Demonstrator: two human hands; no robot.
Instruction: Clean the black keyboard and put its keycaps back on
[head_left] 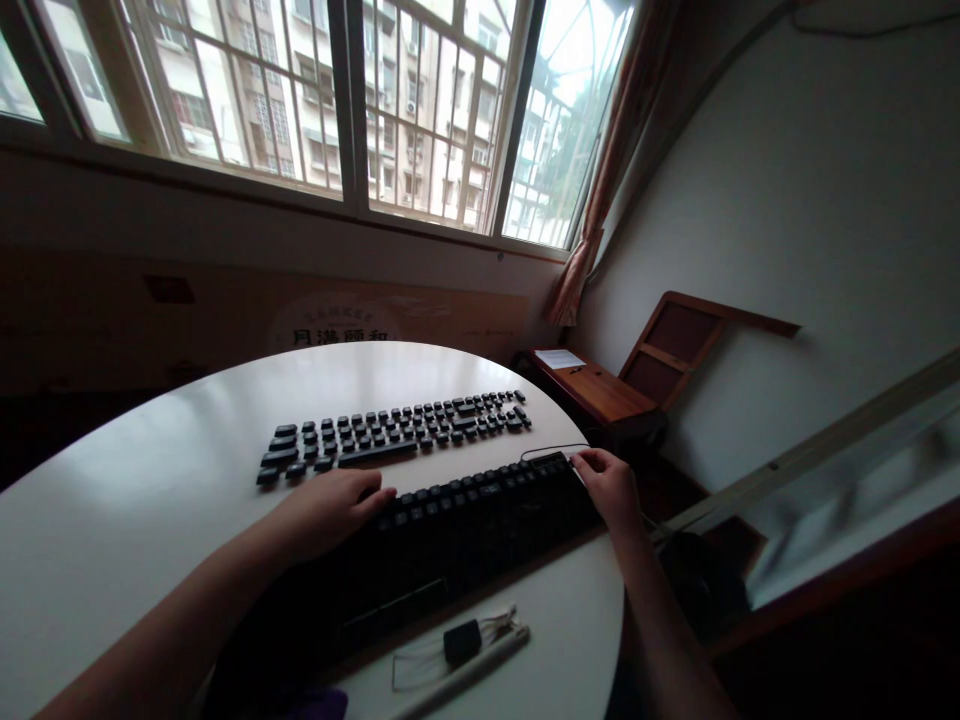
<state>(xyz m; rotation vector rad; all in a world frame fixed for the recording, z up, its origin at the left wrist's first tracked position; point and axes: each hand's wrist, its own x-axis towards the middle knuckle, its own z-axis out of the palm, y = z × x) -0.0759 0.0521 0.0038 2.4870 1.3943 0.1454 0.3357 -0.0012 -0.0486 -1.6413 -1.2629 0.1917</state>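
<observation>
A black keyboard (480, 540) lies slanted on the white round table (150, 480). Keycaps fill its far rows; the nearer part is dark, with few keycaps discernible. My left hand (352, 503) is closed at the keyboard's far left end, thumb over the edge beside the first keys. At the far right corner, my right hand (606, 482) pinches the keyboard's edge with thumb and fingertips. Loose black keycaps (390, 432) stand in rows behind the keyboard, among them a long space bar (377, 455). A thin cable (551, 448) curves behind the right corner.
Near the table's front lie a wire tool with a black keycap-like piece (462, 641) and a pale stick (480, 668). Something purple (319, 704) shows at the bottom edge. A wooden chair (600, 388) with paper (559, 359) stands beyond the table's right edge.
</observation>
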